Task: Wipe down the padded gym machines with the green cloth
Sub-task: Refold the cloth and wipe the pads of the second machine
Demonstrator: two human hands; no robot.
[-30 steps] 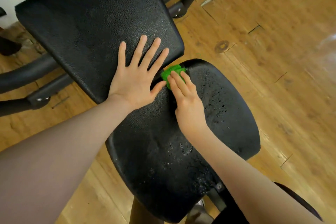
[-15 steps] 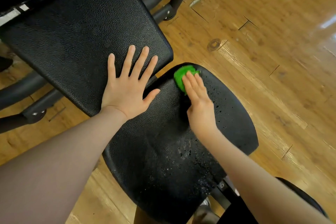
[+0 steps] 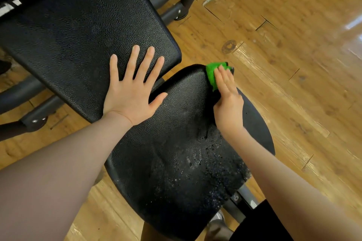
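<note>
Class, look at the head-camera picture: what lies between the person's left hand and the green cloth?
In the head view, only a bare stretch of the black seat pad lies between the left hand and the green cloth, which the right hand presses.

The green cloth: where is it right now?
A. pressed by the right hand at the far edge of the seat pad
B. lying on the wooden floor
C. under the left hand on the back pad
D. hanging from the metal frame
A: the right hand presses the green cloth onto the far edge of the seat pad.
</note>
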